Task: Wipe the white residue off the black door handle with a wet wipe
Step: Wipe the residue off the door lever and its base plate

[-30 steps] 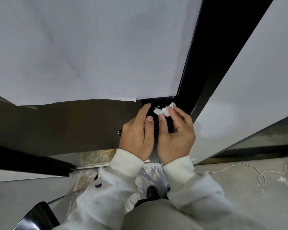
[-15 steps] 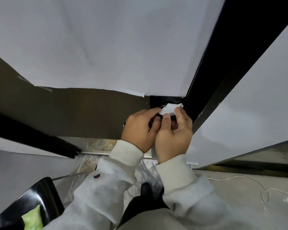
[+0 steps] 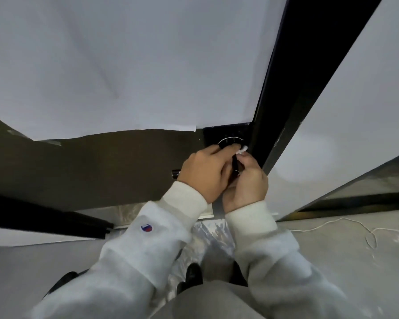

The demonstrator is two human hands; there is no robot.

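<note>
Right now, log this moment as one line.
left hand: grips door handle | right hand: pinches wet wipe | white ring visible

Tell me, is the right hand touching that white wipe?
Touching. The head view shows the right hand pinching the wet wipe at its fingertips, beside the black door handle.

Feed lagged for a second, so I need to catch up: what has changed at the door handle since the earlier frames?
The wet wipe is now bunched small in the right hand, with only a tip showing past the fingers. The left hand has closed further over the black door handle, and more of the white residue ring is exposed. Both hands stay on the handle.
</note>
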